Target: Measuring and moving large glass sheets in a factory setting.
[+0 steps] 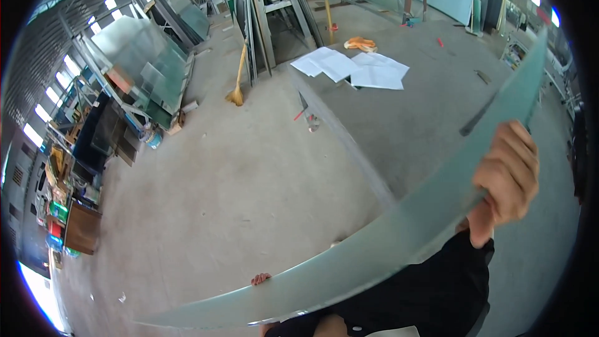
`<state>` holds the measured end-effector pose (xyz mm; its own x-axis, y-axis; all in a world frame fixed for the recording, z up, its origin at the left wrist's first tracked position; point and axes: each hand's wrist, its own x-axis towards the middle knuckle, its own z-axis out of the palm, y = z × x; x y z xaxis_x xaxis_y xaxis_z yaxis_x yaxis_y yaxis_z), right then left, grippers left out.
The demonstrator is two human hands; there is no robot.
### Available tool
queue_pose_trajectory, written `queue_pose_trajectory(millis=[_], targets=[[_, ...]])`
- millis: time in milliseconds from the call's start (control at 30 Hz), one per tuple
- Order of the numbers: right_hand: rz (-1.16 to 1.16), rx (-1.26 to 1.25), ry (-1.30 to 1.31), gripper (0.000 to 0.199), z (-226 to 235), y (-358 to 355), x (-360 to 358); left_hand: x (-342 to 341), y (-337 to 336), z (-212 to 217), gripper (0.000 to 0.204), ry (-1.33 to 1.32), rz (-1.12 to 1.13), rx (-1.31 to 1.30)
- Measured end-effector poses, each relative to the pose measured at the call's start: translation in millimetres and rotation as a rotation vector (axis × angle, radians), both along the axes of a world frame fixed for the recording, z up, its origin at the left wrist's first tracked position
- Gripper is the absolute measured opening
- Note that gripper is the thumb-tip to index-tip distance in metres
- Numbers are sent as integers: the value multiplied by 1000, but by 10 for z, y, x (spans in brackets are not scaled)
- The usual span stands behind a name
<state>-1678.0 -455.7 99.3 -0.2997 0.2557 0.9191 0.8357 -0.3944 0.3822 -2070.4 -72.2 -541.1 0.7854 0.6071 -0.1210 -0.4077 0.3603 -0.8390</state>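
I hold a long frosted glass pane (399, 231) that runs from the lower left up to the upper right across my view. My right hand (506, 175) grips its upper edge, fingers curled over the top and thumb below. My left hand (262, 279) shows only as fingertips hooked over the pane's lower end; the rest is hidden behind the glass. My black sleeve (430, 287) sits beneath the pane. The pane hangs above a large grey work table (412, 118).
White paper sheets (359, 68) and an orange cloth (360, 43) lie on the table's far end. A broom (238, 81) leans by glass racks (150, 68) at the left. Shelves with clutter (68, 193) line the left wall. Concrete floor (231, 181) spreads between.
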Motion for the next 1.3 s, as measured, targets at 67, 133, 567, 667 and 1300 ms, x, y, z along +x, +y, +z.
queue_pose_trajectory(millis=[67, 133, 567, 667, 1300], targets=[[-65, -99, 31, 82, 203, 330, 574, 695, 583, 137, 26, -74, -35, -171], [-51, -180, 35, 81, 315, 869, 1040, 938, 1273, 103, 23, 212, -12, 126], [329, 25, -267, 71, 648, 5520, 4228, 4063, 6277, 875, 15, 406, -207, 410], [451, 95, -241, 67, 758, 6301, 4968, 4907, 7271, 1140, 15, 468, -288, 472], [312, 84, -32, 58, -251, 8558, 10608, 10919, 9769, 1283, 18, 720, -341, 668]])
